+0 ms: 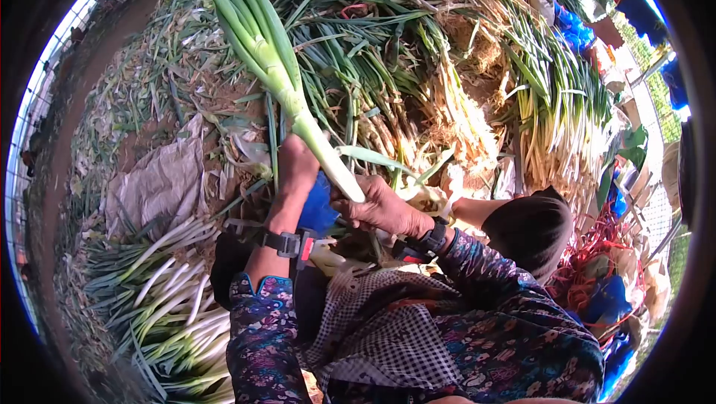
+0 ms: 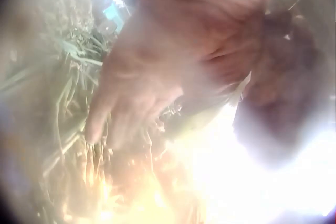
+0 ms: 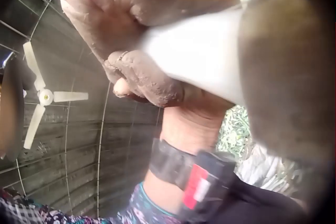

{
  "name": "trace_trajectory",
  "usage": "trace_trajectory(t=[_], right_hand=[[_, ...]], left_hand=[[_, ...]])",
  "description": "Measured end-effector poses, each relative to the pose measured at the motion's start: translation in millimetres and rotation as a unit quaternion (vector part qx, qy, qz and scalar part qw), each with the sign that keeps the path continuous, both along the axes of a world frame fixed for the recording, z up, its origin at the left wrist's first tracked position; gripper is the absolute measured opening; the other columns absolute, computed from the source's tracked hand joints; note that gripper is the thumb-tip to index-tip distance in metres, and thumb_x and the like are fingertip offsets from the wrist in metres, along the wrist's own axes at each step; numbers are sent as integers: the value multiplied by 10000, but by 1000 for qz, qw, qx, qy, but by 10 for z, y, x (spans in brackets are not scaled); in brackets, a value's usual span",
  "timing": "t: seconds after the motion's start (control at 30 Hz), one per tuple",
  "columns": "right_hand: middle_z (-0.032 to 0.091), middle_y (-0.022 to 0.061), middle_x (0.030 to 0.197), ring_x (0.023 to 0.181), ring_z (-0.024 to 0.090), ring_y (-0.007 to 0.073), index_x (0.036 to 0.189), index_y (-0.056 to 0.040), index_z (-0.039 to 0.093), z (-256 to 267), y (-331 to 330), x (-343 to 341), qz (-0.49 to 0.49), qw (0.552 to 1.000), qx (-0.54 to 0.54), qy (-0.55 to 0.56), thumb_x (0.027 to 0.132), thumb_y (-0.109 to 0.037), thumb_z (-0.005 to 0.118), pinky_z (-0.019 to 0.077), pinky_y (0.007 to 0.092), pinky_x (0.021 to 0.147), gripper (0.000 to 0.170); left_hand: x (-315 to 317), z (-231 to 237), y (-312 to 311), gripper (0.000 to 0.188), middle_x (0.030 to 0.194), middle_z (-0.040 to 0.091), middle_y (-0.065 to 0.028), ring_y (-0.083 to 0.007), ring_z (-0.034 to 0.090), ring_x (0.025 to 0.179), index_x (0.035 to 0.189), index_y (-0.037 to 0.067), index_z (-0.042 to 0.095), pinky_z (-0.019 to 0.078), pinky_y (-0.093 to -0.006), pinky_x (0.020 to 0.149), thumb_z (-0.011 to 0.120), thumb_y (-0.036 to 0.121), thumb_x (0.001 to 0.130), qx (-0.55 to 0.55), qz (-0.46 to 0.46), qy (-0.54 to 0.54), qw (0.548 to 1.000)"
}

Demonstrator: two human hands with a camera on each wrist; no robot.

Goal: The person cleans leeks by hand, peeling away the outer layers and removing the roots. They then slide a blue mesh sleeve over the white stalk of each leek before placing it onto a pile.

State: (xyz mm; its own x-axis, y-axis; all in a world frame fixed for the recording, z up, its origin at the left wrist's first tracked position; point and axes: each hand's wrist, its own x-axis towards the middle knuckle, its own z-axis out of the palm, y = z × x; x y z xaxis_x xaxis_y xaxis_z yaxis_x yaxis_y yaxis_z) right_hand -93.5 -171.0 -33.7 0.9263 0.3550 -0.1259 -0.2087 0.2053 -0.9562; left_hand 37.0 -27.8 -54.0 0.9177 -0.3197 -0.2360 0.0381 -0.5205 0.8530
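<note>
A thick green onion stalk (image 1: 324,154) slants across the head view, its leaves fanning out at the top and its white base at the lower right. My right hand (image 1: 380,206) grips that base; in the right wrist view its fingers curl by the white stalk (image 3: 199,50). Beside the stalk's lower part is my left hand (image 1: 298,165), partly hidden in the head view. The left wrist view shows the left hand (image 2: 152,66) with fingers extended and loosely spread; glare washes out what lies below them.
Piles of green onions (image 1: 552,113) with roots and dry leaves lie ahead. More white-stemmed onions (image 1: 179,314) lie at lower left, near a crumpled sack (image 1: 156,180). Red ties (image 1: 597,266) and blue plastic (image 1: 608,300) are at right, beyond a dark-covered knee (image 1: 526,232).
</note>
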Motion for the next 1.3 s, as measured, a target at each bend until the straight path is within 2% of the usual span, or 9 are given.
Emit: trace_trajectory(t=[0.03, 0.13, 0.4, 0.5, 0.7, 0.8, 0.87, 1.0, 1.3], right_hand=[[552, -10, 666, 554, 517, 49, 944, -2, 597, -90, -8, 20, -34, 998, -20, -42, 876, -135, 616, 417, 204, 480, 150], [552, -6, 693, 572, 517, 59, 933, 7, 578, -59, -33, 51, -70, 994, -40, -69, 870, -128, 610, 425, 219, 491, 152], [545, 9, 726, 638, 532, 80, 953, 10, 547, -125, -19, 33, -110, 988, -77, -71, 874, -109, 585, 456, 248, 569, 148], [545, 23, 725, 645, 535, 94, 956, 17, 534, -128, -67, 74, -136, 979, -122, -86, 874, -110, 585, 461, 267, 582, 160], [576, 31, 686, 668, 507, 78, 943, 41, 529, -403, -284, 323, -144, 989, -1, 8, 866, -96, 610, 456, 299, 567, 177], [573, 43, 675, 653, 526, 97, 934, 37, 527, -258, -263, 311, -171, 914, -244, -274, 903, -80, 532, 465, 309, 576, 121], [580, 89, 681, 622, 601, 163, 892, 52, 516, -259, -151, 279, -160, 947, -197, -195, 887, -35, 527, 474, 322, 521, 88], [570, 213, 681, 645, 621, 322, 889, 58, 538, -443, 202, 258, -145, 920, -348, -106, 860, -284, 658, 473, 382, 571, 363], [637, 72, 990, 889, 615, 163, 1116, -10, 594, -401, 136, 239, -250, 939, -34, -234, 932, -107, 536, 477, 309, 842, 215]], left_hand=[[-36, -67, 61, 288, 1027, 646, -106, -151, 644, 836, 1091, 15, 584, 537, -304, 723, 586, 231, 899, -355, 120, -62, 925], [-188, 507, 128, 251, 1029, 625, -60, -124, 603, 923, 1077, 26, 570, 504, -294, 819, 628, 165, 877, -496, 81, -22, 864], [-302, 503, -54, 200, 872, 557, 9, -73, 554, 815, 914, 46, 513, 464, -217, 746, 667, -12, 800, -489, 59, -45, 869], [-393, 623, -123, 207, 743, 507, -56, -133, 529, 664, 780, 24, 507, 457, -305, 602, 664, -92, 711, -150, -17, -485, 861], [-711, 871, -141, 207, 822, 606, -23, -97, 571, 767, 822, 13, 576, 476, -248, 709, 727, -34, 689, -163, -449, -7, 879], [-345, 770, 121, 254, 936, 643, -50, -126, 621, 869, 1014, 21, 582, 504, -284, 818, 686, 155, 825, -311, -201, 41, 928], [-85, 783, 161, 451, 1004, 619, -81, -160, 600, 933, 1074, 32, 565, 495, -333, 835, 507, 457, 932, -292, 23, -138, 946], [116, 520, -2, 512, 871, 596, -77, -174, 590, 762, 1147, 57, 513, 492, -328, 697, 500, 514, 918, -522, 104, 44, 845], [176, 567, -54, 404, 661, 503, -34, -128, 473, 529, 953, 65, 508, 404, -250, 480, 462, 467, 951, -501, 303, -95, 806]])
